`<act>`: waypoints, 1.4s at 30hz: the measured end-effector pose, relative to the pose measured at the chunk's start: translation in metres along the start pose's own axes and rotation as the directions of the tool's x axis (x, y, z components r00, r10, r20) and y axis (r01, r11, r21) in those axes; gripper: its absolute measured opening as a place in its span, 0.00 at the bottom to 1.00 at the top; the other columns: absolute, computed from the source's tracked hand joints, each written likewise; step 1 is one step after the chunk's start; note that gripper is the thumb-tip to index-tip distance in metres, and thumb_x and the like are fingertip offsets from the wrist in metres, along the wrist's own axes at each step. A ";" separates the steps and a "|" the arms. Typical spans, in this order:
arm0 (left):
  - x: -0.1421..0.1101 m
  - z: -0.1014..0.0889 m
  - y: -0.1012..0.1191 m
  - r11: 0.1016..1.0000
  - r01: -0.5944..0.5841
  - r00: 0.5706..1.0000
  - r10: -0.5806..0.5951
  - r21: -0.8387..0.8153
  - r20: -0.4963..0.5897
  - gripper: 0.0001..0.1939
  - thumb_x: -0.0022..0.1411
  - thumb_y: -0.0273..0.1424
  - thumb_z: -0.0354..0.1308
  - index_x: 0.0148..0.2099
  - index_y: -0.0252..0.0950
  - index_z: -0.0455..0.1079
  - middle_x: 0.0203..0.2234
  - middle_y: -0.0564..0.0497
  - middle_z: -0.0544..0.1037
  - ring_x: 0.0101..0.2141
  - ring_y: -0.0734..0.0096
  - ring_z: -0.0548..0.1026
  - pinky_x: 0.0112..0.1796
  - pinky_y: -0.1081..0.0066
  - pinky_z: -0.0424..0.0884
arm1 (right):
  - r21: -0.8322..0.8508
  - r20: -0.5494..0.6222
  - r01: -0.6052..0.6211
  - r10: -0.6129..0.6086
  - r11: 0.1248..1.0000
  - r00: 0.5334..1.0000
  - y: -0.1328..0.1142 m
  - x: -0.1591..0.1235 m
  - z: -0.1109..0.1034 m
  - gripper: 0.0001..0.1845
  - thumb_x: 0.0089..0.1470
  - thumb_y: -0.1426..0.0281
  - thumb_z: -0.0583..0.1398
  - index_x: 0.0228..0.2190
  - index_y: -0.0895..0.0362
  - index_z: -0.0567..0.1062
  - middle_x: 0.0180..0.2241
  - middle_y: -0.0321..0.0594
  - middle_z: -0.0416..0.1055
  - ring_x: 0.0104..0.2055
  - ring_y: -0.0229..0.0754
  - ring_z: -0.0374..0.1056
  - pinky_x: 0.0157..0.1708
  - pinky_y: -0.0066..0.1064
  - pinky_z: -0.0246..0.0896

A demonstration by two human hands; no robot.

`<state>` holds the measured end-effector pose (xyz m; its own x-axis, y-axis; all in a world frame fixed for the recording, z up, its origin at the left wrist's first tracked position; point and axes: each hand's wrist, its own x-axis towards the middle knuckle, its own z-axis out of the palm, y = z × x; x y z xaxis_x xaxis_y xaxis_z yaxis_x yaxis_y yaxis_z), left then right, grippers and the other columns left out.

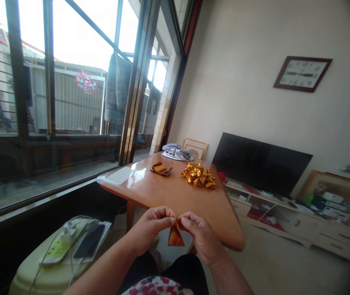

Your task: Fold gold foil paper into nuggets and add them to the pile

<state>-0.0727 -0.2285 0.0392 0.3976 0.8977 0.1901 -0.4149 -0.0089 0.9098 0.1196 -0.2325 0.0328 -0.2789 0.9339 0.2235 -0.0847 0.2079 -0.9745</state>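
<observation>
Left hand (152, 229) and right hand (201, 238) pinched narrow, both gripping a small triangular piece of shiny orange-gold foil (175, 235) at its top, long axis hanging down, just off the near edge of the orange wooden tabletop (175, 194); crinkled gold foil bow (198, 175) lies farther on.

"Where's the light from?"
"The window (67, 69) at ten o'clock, blown out white; it throws glare on the table (168, 196)."
"Edges?"
"Bent and dark, worst at four o'clock."
</observation>
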 end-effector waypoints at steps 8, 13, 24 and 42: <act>0.003 0.004 -0.008 0.993 -0.064 0.993 0.073 0.098 -0.092 0.11 0.56 0.35 0.68 0.35 0.32 0.74 0.26 0.53 0.75 0.29 0.74 0.69 0.35 0.74 0.65 | -0.367 -0.053 0.113 -0.142 0.924 0.988 -0.003 -0.003 0.011 0.18 0.60 0.56 0.60 0.30 0.58 0.76 0.26 0.36 0.71 0.29 0.38 0.64 0.30 0.28 0.60; 0.004 0.003 -0.009 0.985 -0.059 0.992 0.076 0.163 -0.104 0.08 0.58 0.32 0.65 0.36 0.32 0.74 0.29 0.52 0.76 0.31 0.73 0.70 0.37 0.73 0.65 | -0.460 -0.081 0.146 -0.205 0.876 0.975 0.002 -0.003 0.010 0.15 0.62 0.60 0.58 0.30 0.57 0.75 0.28 0.37 0.73 0.31 0.39 0.67 0.32 0.28 0.61; 0.009 0.004 -0.018 0.948 -0.084 0.977 0.140 0.307 -0.164 0.09 0.58 0.33 0.63 0.32 0.32 0.70 0.25 0.53 0.73 0.29 0.73 0.68 0.33 0.73 0.63 | -0.692 -0.074 0.216 -0.366 0.688 0.928 -0.001 -0.002 0.016 0.09 0.59 0.68 0.58 0.27 0.55 0.74 0.28 0.38 0.73 0.33 0.42 0.67 0.34 0.29 0.60; 0.009 0.004 -0.019 0.944 -0.091 0.973 0.152 0.317 -0.172 0.11 0.58 0.36 0.63 0.33 0.32 0.72 0.25 0.53 0.73 0.28 0.74 0.67 0.32 0.74 0.63 | -0.250 -0.113 0.033 -0.063 0.968 0.992 -0.001 0.001 0.013 0.15 0.58 0.60 0.59 0.27 0.58 0.73 0.24 0.33 0.65 0.28 0.37 0.58 0.29 0.26 0.56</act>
<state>-0.0583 -0.2222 0.0248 0.1831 0.9481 0.2599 -0.1681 -0.2303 0.9585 0.1069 -0.2356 0.0341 -0.1635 0.9459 0.2803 0.1480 0.3044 -0.9410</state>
